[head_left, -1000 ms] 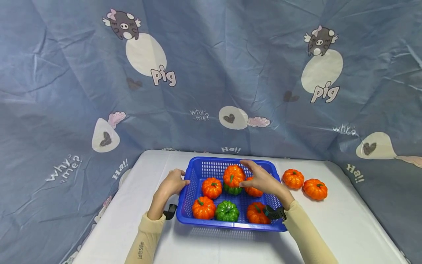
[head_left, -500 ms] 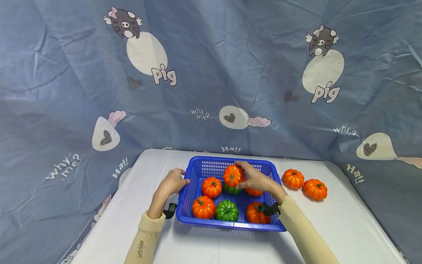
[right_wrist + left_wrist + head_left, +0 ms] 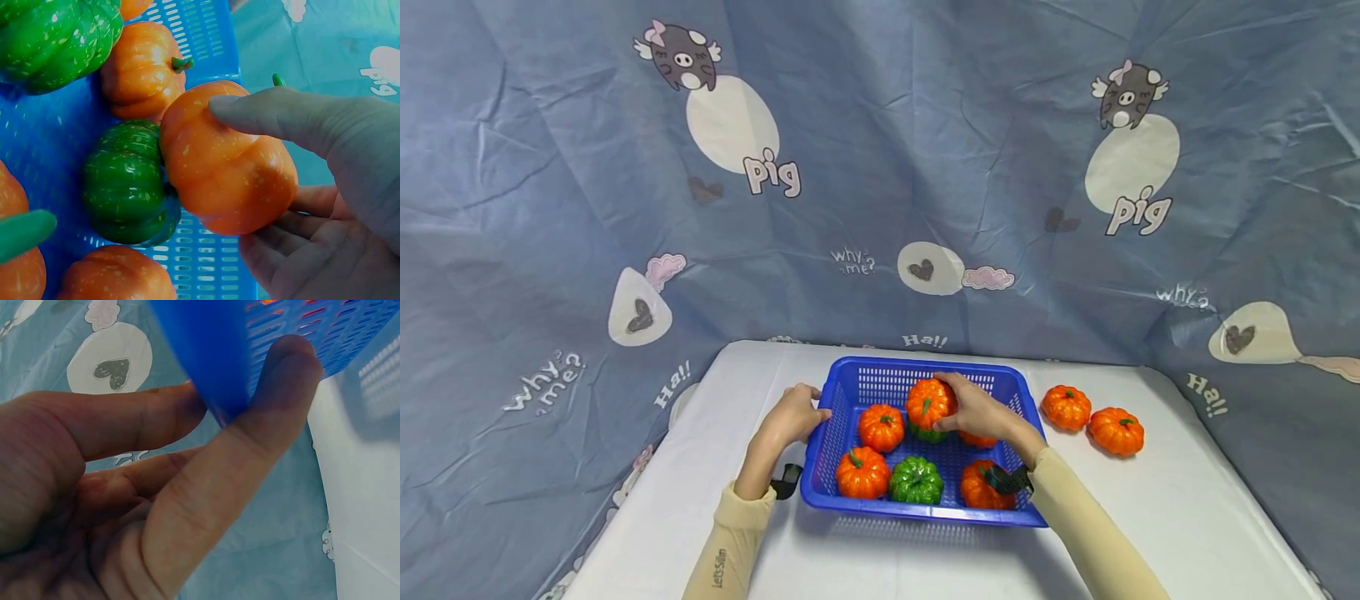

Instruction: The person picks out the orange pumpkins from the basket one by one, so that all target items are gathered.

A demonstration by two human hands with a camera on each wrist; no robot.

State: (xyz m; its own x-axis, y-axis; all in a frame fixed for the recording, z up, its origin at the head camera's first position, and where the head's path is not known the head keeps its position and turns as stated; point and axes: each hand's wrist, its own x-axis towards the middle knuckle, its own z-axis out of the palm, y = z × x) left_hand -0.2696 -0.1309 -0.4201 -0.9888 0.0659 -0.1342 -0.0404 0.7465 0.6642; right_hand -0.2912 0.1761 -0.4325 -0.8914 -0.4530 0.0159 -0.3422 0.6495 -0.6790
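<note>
My left hand (image 3: 795, 414) pinches the left rim of a blue plastic basket (image 3: 925, 512); the left wrist view shows the thumb (image 3: 281, 394) on one side of its wall and fingers on the other. Inside the basket, my right hand (image 3: 981, 411) grips an orange toy pumpkin (image 3: 928, 402) from its right side. The thumb (image 3: 250, 112) lies on this pumpkin's skin, with the other fingers curled round its far side. Right against the held pumpkin is a green pumpkin (image 3: 128, 181), mostly hidden beneath it in the head view.
Several other pumpkins sit in the basket, among them a green one (image 3: 916, 481) at the front and an orange one (image 3: 862, 472) at front left. Two orange pumpkins, one nearer (image 3: 1117, 431) and one farther (image 3: 1067, 407), lie on the white table (image 3: 1180, 500) right of the basket. Patterned blue cloth (image 3: 880, 167) hangs behind.
My right hand has moved left to the upper orange pumpkin, and its fingers have come round it. The left hand has stayed at the basket rim.
</note>
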